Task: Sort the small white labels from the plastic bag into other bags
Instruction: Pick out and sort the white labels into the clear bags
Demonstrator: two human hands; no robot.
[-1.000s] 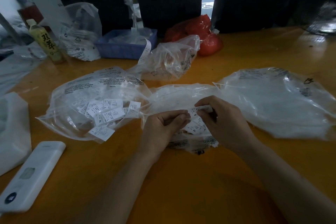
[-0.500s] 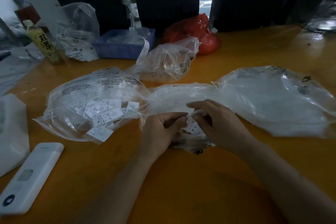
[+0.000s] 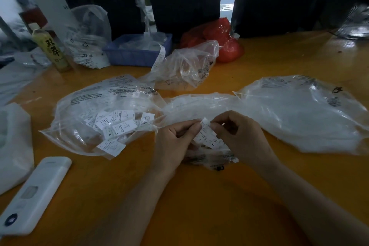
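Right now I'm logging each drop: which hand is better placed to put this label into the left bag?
Probably the left hand: it pinches the label and sits beside the left bag.

- Left hand curled just left of the label, thumb and forefinger pinching it.
- Right hand just right of it, fingertips pinching too.

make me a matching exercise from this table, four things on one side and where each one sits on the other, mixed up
Things:
1. bottle
2. blue tray
3. red bag
4. remote

Places:
A. near left corner of the table
B. far side, right of the blue tray
C. far left, upright
D. far side, between the bottle and the red bag

Pairs: 1-C, 2-D, 3-B, 4-A
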